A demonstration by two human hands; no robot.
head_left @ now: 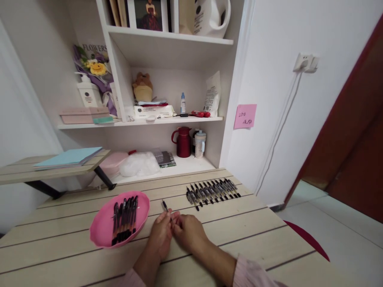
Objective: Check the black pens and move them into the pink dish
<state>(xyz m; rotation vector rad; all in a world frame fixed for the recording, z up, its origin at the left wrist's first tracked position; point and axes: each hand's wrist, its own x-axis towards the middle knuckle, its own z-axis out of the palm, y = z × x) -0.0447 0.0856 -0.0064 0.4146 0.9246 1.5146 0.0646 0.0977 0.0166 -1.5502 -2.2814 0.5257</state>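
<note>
Both hands are at the near centre of the pale, slatted wooden table (245,235), meeting fingertip to fingertip. The left hand (160,235) has its fingers curled in and pinches the lower part of a slim black plastic pen (164,205). The right hand (189,229), fingers likewise drawn together, closes on the same pen from the other side. The pen is tilted, its free end pointing up and away from the person and clear of the table surface. The part inside the fingers is hidden. Just left of the left hand sits a shallow round pink plastic dish (101,233), holding a loose bundle of black pens (124,219) lying roughly parallel. Beyond the right hand, near the far edge of the table, a row of black pens (212,190) lies side by side directly on the wood, well apart from the dish. Behind the table stands a white open shelf unit (167,121). A dark red lidded jug (182,142) is on its lowest level, and a crumpled clear plastic bag (139,164) lies to the left of the jug. A pink paper sticky note (245,116) is fixed to the white wall right of the shelves.
</note>
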